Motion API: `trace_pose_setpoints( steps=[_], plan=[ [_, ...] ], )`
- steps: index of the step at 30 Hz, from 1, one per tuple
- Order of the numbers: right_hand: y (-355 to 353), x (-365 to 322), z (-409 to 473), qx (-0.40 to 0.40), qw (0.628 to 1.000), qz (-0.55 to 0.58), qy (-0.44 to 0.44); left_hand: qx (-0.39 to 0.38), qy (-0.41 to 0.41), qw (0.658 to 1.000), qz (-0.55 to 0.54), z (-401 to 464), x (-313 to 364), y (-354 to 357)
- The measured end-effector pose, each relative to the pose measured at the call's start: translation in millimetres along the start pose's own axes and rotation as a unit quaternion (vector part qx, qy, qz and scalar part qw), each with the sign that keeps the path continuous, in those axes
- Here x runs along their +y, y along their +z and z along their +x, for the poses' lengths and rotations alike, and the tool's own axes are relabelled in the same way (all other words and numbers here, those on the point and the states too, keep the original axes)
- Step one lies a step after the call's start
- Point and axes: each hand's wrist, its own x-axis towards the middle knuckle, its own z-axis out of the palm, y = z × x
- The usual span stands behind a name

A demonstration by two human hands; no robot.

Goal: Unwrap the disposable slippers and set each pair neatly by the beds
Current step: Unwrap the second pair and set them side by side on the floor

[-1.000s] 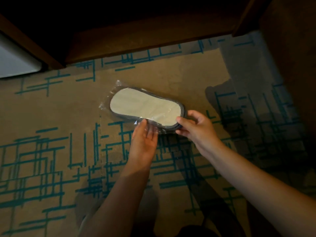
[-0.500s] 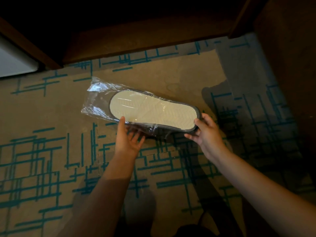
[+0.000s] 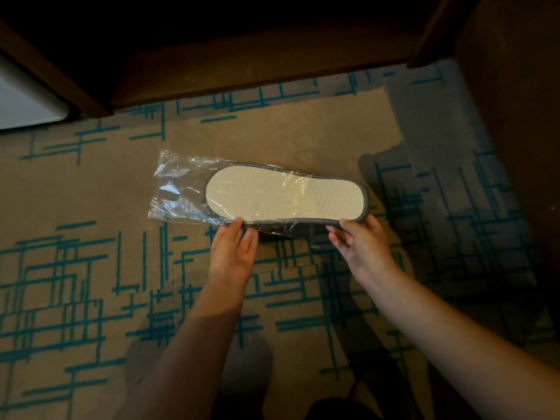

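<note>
Head view: the pale, grey-edged disposable slippers [image 3: 285, 195], sole up, sit partly inside a clear crinkled plastic wrapper [image 3: 181, 189], held above the tan carpet with teal line pattern [image 3: 75, 268]. The left hand [image 3: 233, 253], at about 6 o'clock of the pack, pinches the near edge of wrapper and sole between thumb and fingers. The right hand [image 3: 360, 241], at about 4 o'clock, pinches the heel end that juts bare from the wrapper. A dark wooden bed frame [image 3: 257, 71] lies at 12 o'clock. The risk, I judge: the slack film bunches at 9 o'clock and could snag the toe, or the thin grips could slip and drop the slippers.
</note>
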Motion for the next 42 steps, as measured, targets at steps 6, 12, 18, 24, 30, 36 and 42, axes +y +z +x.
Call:
trace_pose_setpoints(
  steps=[6,12,18,24,30,36,42],
  plan=[
    [4,4,0,0.011,0.999,0.022,-0.026,0.029,0.038,0.999,0.018,11,20,10],
    [0,-14,6,0.016,0.998,0.063,-0.021,-0.018,0.049,0.991,0.126,15,36,9],
    [-7,-9,14,0.046,0.996,0.082,0.005,0.070,0.082,0.990,0.096,18,33,5],
    [-18,-25,21,0.092,0.991,0.099,-0.026,0.027,0.070,0.996,-0.046,30,53,-21],
    [-28,-24,23,0.110,0.987,0.108,-0.037,0.285,0.375,0.774,0.424,16,36,-20],
    [-27,-27,16,0.089,0.991,0.087,-0.052,-0.094,0.350,0.413,0.835,35,7,-21],
    [-19,-20,16,0.075,0.995,-0.052,0.038,-0.045,0.328,0.423,0.843,54,16,-25]
  ],
)
